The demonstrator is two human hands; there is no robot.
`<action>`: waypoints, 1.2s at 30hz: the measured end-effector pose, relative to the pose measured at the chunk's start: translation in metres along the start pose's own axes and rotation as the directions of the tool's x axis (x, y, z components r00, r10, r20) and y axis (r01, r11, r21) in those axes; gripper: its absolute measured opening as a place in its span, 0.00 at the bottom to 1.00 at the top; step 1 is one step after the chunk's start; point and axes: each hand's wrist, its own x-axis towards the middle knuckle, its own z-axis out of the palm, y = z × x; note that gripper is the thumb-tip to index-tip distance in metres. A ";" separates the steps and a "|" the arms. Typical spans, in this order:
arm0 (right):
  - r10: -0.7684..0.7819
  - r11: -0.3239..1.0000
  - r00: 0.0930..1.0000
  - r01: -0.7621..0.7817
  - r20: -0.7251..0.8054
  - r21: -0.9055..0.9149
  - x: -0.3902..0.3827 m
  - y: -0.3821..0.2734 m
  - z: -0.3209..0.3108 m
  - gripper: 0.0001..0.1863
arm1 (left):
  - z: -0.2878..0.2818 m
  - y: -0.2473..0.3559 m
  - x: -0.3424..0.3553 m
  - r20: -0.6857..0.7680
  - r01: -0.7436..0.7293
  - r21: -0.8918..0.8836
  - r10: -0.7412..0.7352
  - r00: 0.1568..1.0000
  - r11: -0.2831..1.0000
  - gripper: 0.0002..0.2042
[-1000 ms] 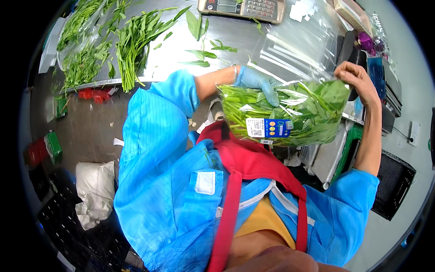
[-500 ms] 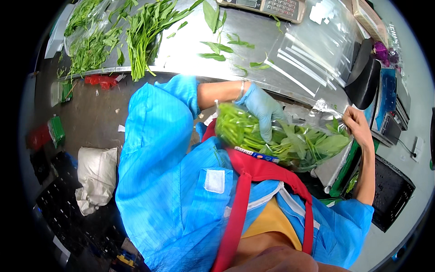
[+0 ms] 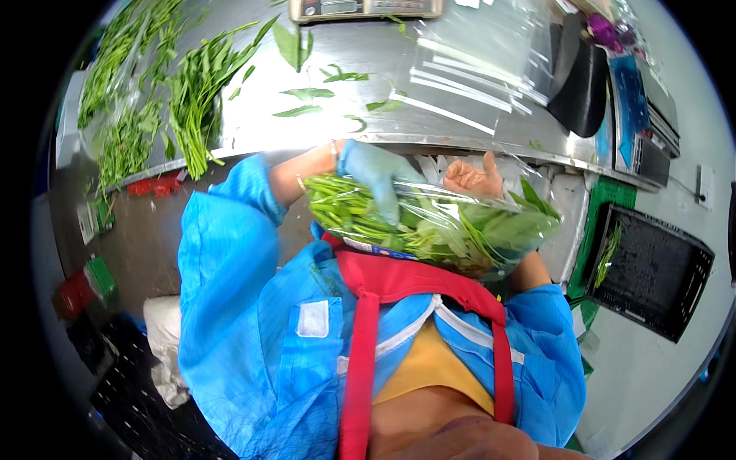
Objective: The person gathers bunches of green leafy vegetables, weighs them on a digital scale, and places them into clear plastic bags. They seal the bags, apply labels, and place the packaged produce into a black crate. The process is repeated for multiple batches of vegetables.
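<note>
Head view, clear bag [image 3: 441,218], leafy greens [image 3: 349,211]

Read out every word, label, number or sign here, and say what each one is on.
No text here is legible.
Rectangular white-and-blue label on the clear plastic bag of leafy green stems: steeply angled, too small to read.
Beige-and-grey electronic scale, cut off by the picture's top edge: markings too small to read.

From a head-worn wide fisheye camera looking steeply down, a bright-blue long-sleeved jacket [image 3: 253,337] fills the near foreground, a clear plastic bag of leafy greens [image 3: 445,226] sits mid-frame, and a grey metal worktable [image 3: 353,50] spans the farther top.
</note>
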 end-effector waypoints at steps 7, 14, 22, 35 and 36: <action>-0.481 0.845 0.788 0.302 -0.383 -0.441 -0.054 -0.017 -0.049 0.10 | -0.014 -0.003 0.000 -0.093 0.020 -0.020 -0.022 0.995 1.000 0.32; -0.841 0.539 0.208 0.393 -0.499 -0.745 -0.141 -0.081 -0.023 0.08 | -0.064 0.007 -0.014 -0.245 0.066 -0.129 -0.096 0.965 0.989 0.26; -0.903 0.427 0.094 0.090 -0.419 -0.900 -0.154 -0.086 0.022 0.15 | -0.141 0.075 -0.010 -0.274 0.192 0.169 -0.141 0.951 0.967 0.26; -0.810 0.566 0.309 0.189 -0.499 -0.802 -0.160 -0.119 -0.026 0.20 | -0.119 0.086 -0.004 -0.564 0.052 0.805 0.735 0.377 0.591 0.21; -0.797 0.569 0.317 0.112 -0.514 -0.815 -0.166 -0.120 -0.026 0.21 | -0.086 0.083 0.017 -0.624 0.154 0.776 0.707 0.333 0.611 0.22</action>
